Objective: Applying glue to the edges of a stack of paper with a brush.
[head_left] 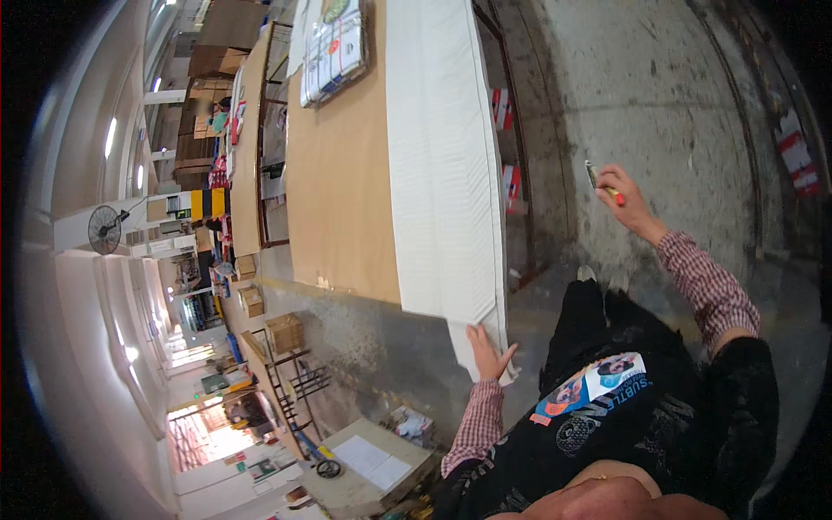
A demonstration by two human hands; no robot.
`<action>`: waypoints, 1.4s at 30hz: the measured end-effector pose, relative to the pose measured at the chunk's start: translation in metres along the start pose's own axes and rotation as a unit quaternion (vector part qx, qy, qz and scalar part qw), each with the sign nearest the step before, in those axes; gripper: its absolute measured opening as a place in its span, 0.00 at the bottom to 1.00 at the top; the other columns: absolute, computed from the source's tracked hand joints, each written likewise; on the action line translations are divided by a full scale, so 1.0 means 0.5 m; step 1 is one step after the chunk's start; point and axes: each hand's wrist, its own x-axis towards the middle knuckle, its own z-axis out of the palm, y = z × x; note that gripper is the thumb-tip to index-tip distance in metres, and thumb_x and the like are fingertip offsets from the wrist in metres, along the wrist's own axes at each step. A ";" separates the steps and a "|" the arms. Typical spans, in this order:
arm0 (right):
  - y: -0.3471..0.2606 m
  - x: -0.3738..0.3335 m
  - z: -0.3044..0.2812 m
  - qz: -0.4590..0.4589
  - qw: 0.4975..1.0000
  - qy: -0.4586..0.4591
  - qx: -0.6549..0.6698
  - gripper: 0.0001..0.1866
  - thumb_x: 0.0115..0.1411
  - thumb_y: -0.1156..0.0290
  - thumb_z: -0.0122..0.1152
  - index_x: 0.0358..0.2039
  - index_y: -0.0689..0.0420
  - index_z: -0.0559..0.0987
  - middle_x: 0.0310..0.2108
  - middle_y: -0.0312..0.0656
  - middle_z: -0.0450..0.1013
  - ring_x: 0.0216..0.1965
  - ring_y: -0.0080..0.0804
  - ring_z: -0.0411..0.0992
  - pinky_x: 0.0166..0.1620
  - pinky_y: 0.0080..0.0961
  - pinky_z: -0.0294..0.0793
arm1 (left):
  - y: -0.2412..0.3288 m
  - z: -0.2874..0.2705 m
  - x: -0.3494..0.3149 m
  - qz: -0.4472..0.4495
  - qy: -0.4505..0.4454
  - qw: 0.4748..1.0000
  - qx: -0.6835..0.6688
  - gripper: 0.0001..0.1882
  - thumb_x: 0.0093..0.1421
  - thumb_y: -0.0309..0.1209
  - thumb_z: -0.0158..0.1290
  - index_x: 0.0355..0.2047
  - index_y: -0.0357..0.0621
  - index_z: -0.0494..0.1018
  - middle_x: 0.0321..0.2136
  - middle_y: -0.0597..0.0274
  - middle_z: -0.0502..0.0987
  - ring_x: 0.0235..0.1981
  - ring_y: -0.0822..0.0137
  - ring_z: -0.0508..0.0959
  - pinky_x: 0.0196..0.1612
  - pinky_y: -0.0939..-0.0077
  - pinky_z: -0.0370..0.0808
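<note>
A long white sheet, apparently layered, runs along the right side of the brown-topped table, its narrower end hanging past the table's near end. On that end rests my left hand, fingers stretched along the white material and thumb spread out beside its edge. Out to the right, away from the table, my right hand is closed around what looks like a utility knife with a red and yellow handle. Its metal end points away from me, over the concrete floor, touching nothing.
A plastic-wrapped, strapped bundle lies on the table's far part. Red and white packages show beneath the table. A low grey table with papers stands at lower left. Cartons, metal racks and a fan are farther left.
</note>
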 end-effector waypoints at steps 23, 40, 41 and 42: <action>0.140 0.683 -0.425 0.160 0.777 0.349 0.498 0.20 0.65 0.54 0.53 0.37 0.61 0.77 0.33 0.41 0.74 0.29 0.25 0.72 0.29 0.20 0.74 | 0.745 -0.140 1.214 0.262 0.206 0.879 -0.342 0.23 0.57 0.31 0.57 0.52 0.41 0.69 0.60 0.44 0.62 0.64 0.47 0.58 0.65 0.58 0.54; 0.513 1.431 -0.587 0.240 0.782 0.205 0.538 0.15 0.66 0.59 0.53 0.37 0.60 0.76 0.36 0.42 0.74 0.32 0.26 0.73 0.34 0.21 0.76 | 0.994 -0.085 1.921 0.091 0.180 0.949 -0.241 0.29 0.58 0.47 0.55 0.53 0.40 0.67 0.57 0.37 0.63 0.61 0.38 0.58 0.63 0.52 0.55; 0.527 1.484 -0.571 0.244 0.761 0.186 0.571 0.16 0.66 0.58 0.53 0.37 0.60 0.76 0.36 0.42 0.74 0.32 0.26 0.73 0.34 0.21 0.76 | 0.994 -0.088 1.961 0.083 0.195 0.950 -0.228 0.28 0.60 0.47 0.53 0.52 0.39 0.68 0.55 0.38 0.66 0.59 0.39 0.61 0.62 0.53 0.56; 0.543 1.543 -0.560 0.248 0.740 0.163 0.604 0.17 0.66 0.57 0.52 0.38 0.60 0.76 0.36 0.42 0.74 0.31 0.26 0.73 0.34 0.21 0.76 | 0.990 -0.094 2.009 0.077 0.196 0.950 -0.231 0.28 0.60 0.47 0.53 0.52 0.39 0.68 0.55 0.38 0.66 0.59 0.39 0.61 0.62 0.53 0.56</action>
